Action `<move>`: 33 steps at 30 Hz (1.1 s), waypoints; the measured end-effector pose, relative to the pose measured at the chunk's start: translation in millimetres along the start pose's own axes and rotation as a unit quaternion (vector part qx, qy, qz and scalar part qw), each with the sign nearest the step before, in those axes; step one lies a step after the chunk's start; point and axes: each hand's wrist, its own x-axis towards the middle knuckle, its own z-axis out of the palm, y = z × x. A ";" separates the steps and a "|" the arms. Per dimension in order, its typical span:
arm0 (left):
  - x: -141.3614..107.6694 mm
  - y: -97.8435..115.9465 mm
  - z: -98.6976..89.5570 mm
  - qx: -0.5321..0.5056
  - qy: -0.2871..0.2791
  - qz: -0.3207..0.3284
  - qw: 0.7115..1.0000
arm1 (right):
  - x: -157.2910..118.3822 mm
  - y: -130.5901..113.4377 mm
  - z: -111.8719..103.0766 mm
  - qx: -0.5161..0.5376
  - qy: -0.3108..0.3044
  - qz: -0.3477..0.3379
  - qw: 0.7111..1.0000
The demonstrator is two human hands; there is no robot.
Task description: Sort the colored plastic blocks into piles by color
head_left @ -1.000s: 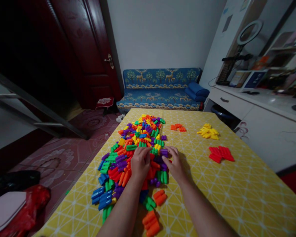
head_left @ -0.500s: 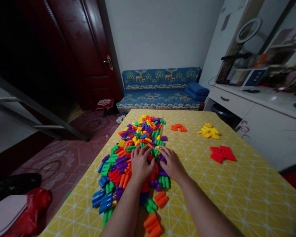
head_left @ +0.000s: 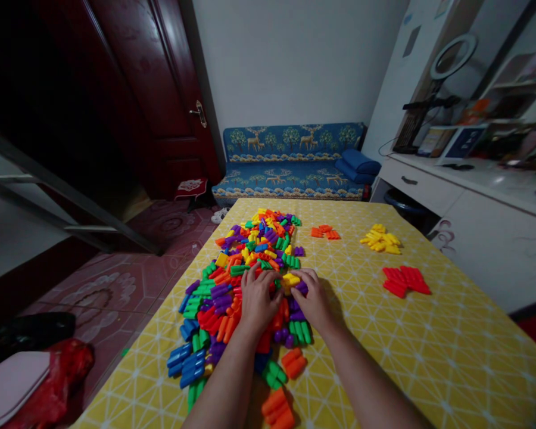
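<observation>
A long heap of toy building blocks (head_left: 223, 298), in red, orange, yellow, green, blue and purple, runs down the left half of the table. My left hand (head_left: 259, 301) rests over its middle, fingers bent down among the pieces, with a gap between thumb and index finger; a bit of green shows there. At the heap's right edge, my right hand (head_left: 315, 301) has its fingers closed on a yellow block (head_left: 290, 279). Purple blocks lie under and beside that hand, and a green block (head_left: 300, 332) sits just below it.
Apart from the heap, small groups of orange blocks (head_left: 325, 232), yellow blocks (head_left: 381, 239) and red blocks (head_left: 406, 280) lie on the yellow tablecloth (head_left: 366, 339). A blue patterned sofa (head_left: 290, 173) stands beyond the table, and a white cabinet (head_left: 486, 226) at right.
My right hand's fingers have curled in around a yellow block, which now shows between the hands. My left hand has shifted slightly, its fingers more bent. The sorted groups look the same.
</observation>
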 end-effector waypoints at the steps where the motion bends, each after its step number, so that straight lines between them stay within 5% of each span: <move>1: 0.0 -0.5 0.5 -0.003 0.003 -0.001 1.000 | -0.3 -1.1 -1.5 -0.009 0.000 0.005 1.000; 18: 0.4 -6.3 5.8 -0.015 0.009 0.012 1.000 | 1.0 -7.0 -14.1 -0.101 -0.054 0.011 0.993; 25: -0.1 -6.2 5.8 -0.009 0.012 0.011 1.000 | 1.2 0.9 -5.6 -0.089 0.019 -0.029 0.995; 33: 0.5 -11.2 9.9 -0.014 0.050 0.025 0.998 | 0.9 -6.4 -18.8 -0.114 -0.047 0.017 0.992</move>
